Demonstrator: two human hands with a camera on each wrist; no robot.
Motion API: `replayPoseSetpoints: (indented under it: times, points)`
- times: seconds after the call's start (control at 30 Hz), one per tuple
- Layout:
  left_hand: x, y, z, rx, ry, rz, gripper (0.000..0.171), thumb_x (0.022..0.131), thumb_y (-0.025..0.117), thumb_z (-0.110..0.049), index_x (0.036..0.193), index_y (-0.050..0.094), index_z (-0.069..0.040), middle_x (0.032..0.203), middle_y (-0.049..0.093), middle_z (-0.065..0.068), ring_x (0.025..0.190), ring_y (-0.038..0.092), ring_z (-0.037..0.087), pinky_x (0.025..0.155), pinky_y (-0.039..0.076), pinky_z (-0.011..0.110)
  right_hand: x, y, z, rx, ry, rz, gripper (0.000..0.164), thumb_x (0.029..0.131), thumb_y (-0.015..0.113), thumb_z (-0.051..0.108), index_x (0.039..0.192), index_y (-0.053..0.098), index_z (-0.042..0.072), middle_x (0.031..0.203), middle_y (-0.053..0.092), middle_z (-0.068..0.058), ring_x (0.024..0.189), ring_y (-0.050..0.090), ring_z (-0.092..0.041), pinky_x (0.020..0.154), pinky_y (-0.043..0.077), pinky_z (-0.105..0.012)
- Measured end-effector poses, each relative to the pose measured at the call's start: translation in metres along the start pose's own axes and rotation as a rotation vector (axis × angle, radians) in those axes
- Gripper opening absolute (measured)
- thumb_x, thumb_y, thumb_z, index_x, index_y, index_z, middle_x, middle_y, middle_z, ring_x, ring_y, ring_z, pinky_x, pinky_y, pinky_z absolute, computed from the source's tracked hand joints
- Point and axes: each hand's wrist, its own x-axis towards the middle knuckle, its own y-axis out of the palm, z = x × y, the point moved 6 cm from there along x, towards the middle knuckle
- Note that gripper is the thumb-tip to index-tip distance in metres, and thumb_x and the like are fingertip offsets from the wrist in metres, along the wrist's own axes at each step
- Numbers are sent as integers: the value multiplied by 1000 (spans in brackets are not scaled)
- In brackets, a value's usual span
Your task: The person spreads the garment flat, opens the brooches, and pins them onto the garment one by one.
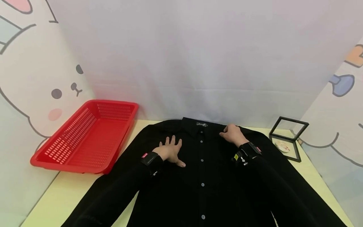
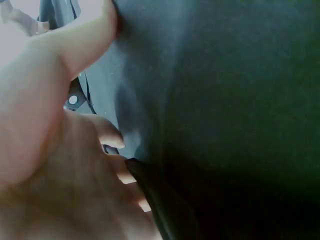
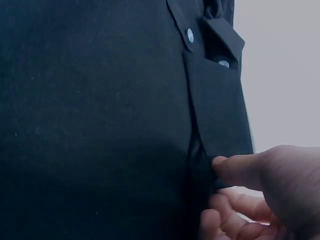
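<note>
A black button-up shirt [image 1: 202, 170] lies front up on the table, its collar [image 1: 188, 125] toward the back wall and its sleeves spread to both sides. My left hand [image 1: 169, 152] rests on the chest on the left side, fingers spread. In the left wrist view, the palm [image 2: 65, 165] and fingers lie against the dark cloth. Beside the collar on the right is my right hand [image 1: 233, 135]. The right wrist view shows its thumb [image 3: 235, 170] on the collar's edge and curled fingers just below, pinching the cloth there.
A red plastic basket [image 1: 124, 148] with slotted sides stands on the table [image 1: 71, 189] at the left. At the back right is an open black-framed clear box [image 1: 296, 121] with a small pale item [image 1: 282, 146] in it. Printed curtains enclose the table.
</note>
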Motion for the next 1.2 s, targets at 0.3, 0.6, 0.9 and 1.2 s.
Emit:
replayPoseSetpoints:
  times: [0.3,0.6,0.9,1.2]
  points:
    - [3,0,0,17,-7,2,111,86,75,-60,167,10,-20,174,-3,15,160,-2,41,127,10,63,18,-18,6,62,-49,-132,34,107,56,16,78,37,12,71,30,-1,67,31,-21,71,28,-41]
    - [4,3,-3,12,7,3,111,87,74,-61,168,9,-21,174,-3,14,160,-2,40,127,10,63,27,-8,2,4,-22,-131,51,105,59,13,67,25,18,62,19,1,56,20,-16,61,24,-36]
    - [4,-33,19,-84,81,-133,79,98,67,-51,159,39,-10,165,36,17,152,35,37,122,34,54,20,-17,5,-25,-84,-135,31,106,56,15,77,55,5,71,50,-11,64,44,-23,65,37,-39]
    - [4,-83,56,-24,63,-375,53,103,65,-27,148,52,-3,147,54,22,135,54,40,110,46,54,-14,-61,-36,-86,-135,-153,27,104,50,4,119,62,-14,110,64,-34,94,62,-44,79,52,-50]
